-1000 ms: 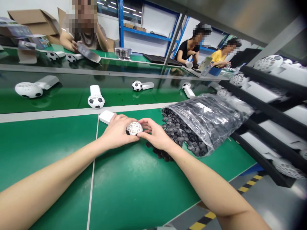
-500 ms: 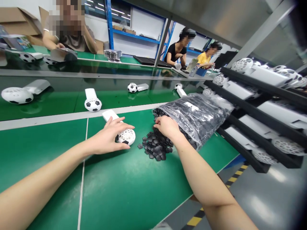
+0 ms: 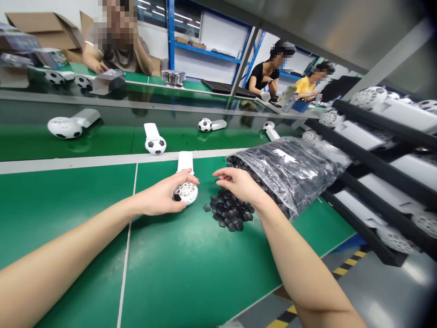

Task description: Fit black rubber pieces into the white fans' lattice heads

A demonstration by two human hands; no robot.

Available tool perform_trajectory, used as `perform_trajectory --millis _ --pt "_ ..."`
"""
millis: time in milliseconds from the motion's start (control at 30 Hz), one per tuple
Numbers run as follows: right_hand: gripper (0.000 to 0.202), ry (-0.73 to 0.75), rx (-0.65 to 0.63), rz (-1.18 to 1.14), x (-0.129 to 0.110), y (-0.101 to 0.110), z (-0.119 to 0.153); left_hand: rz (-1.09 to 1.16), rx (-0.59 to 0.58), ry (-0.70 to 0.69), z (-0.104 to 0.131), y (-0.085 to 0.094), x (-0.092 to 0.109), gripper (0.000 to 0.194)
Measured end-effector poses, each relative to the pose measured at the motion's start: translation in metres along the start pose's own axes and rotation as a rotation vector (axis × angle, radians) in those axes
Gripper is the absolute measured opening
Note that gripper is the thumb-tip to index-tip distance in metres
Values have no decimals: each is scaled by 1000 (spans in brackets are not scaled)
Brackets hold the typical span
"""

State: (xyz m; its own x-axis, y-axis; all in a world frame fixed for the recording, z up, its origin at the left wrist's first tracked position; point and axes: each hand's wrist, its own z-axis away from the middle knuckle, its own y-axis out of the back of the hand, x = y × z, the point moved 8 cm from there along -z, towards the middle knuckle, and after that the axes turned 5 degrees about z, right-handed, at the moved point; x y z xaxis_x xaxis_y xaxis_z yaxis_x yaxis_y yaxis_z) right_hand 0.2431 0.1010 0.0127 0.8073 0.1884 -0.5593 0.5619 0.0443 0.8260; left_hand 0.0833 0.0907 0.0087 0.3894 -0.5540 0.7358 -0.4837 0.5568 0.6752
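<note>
My left hand [image 3: 162,195] is curled around the round head of a white handheld fan [image 3: 188,193] that looks like a football, its lattice facing up. The fan's white handle points away from me on the green table. Over a pile of small black pentagon pieces [image 3: 232,212], my right hand [image 3: 239,184] is pinched, with a dark pentagon piece [image 3: 217,180] partly showing at its fingertips. Just beyond and to the right lies a clear plastic bag [image 3: 290,168] full of such pieces, its mouth facing the pile.
Several similar fans, one of them white and black [image 3: 155,144], lie on the green conveyor belt [image 3: 116,148] behind a pale rail. Black racks [image 3: 378,182] loaded with white fans stand on the right. Across the belt, people [image 3: 118,57] sit at another bench.
My right hand has lifted away from the bag's mouth toward the fan. My left hand has closed more around the fan, whose handle has swung to point straight away. The view has shifted left.
</note>
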Motion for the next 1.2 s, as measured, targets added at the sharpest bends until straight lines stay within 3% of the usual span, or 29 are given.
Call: perform_trajectory --millis 133,267,467,600,733,1000,1133,1200 --pt "13 218 -28 -222 -37 -6 11 9 8 23 -1 0 0 52" --pt "11 425 -30 -196 -66 -13 20 35 57 32 -1 0 -1 49" --pt "13 579 43 -46 -83 -25 23 39 132 30 -1 1 1 38" --pt "11 524 82 -38 -82 -24 21 16 145 19 -2 1 5 32" --pt "9 399 37 -170 -72 -25 17 2 147 59 -2 2 2 37" --pt "12 290 9 -367 -57 -34 9 22 148 59 -1 -2 1 33" --pt "19 231 40 -267 -50 -29 4 18 183 48 -1 1 2 32" --pt "20 194 -36 -184 -46 -29 4 15 177 33 -1 1 2 33"
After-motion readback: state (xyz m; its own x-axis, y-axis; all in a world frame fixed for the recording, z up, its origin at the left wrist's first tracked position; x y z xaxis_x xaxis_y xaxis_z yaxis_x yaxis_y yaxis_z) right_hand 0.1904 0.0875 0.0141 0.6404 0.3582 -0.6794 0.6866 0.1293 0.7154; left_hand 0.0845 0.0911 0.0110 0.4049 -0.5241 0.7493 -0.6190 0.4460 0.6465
